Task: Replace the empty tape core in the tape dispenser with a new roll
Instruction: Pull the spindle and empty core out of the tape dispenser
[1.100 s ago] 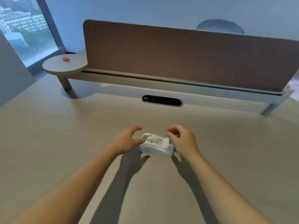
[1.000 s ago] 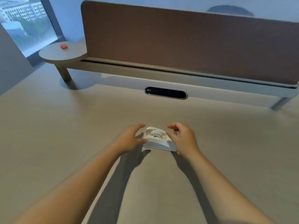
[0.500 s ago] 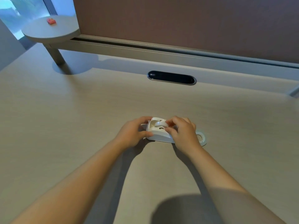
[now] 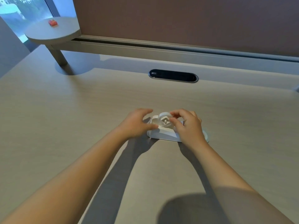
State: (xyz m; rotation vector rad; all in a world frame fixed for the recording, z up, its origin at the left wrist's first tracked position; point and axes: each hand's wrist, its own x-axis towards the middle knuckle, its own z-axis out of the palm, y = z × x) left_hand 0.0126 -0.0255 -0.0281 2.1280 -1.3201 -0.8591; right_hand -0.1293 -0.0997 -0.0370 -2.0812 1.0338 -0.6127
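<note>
Mid-counter (image 4: 64, 110): left hand (image 4: 137, 123) grip open, bracing white tape dispenser (image 4: 163, 135) at its left end; right hand (image 4: 187, 125) grip pinched on white tape core (image 4: 165, 121), partly above the dispenser cradle.

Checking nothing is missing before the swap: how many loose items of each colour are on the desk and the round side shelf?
White: 2, the tape dispenser and the empty core pinched by the right hand.
Clear: 1, the tape roll, mostly hidden behind that hand.
Red: 1, a small object on the round shelf.
Total: 4
</note>
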